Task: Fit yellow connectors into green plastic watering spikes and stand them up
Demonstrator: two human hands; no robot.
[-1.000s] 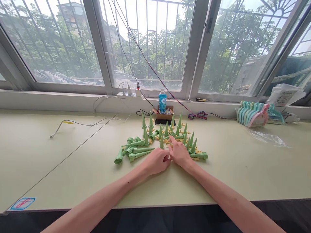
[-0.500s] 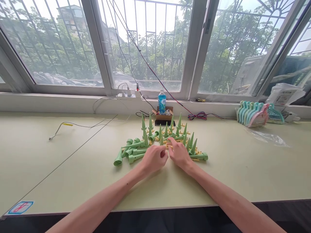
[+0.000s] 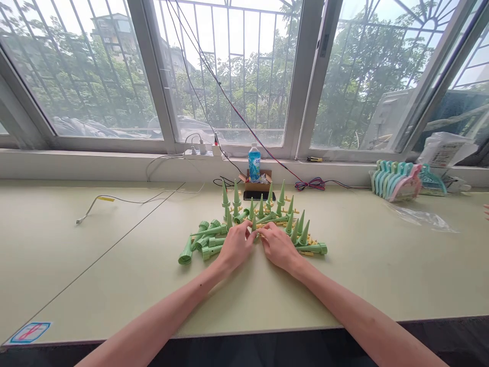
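Between my hands stands a pointed green plastic spike (image 3: 254,223). My left hand (image 3: 237,245) is closed around its near left side, thumb and fingers at the spike's lower part. My right hand (image 3: 278,245) pinches close to it from the right, with a small yellow plastic piece (image 3: 259,230) at its fingertips, partly hidden. Left of my left hand several green spikes (image 3: 209,230) lie on their sides. More green spikes (image 3: 281,196) stand upright behind and to the right, some with yellow pieces in them. Loose yellow pieces (image 3: 312,241) lie among the right-hand spikes.
Behind the spikes are a dark phone (image 3: 259,195), a small cardboard box (image 3: 263,186) and a blue-labelled bottle (image 3: 254,164). Pastel hangers (image 3: 397,181) and a clear bag (image 3: 424,218) lie to the right. A white cable (image 3: 126,194) crosses the left. Another person's fingers (image 3: 486,211) show at the right edge.
My left hand has moved from beside the right fingers up to the upright spike. My right hand has drawn back from the yellow pieces and shifted left toward it. Another person's fingers have appeared at right.
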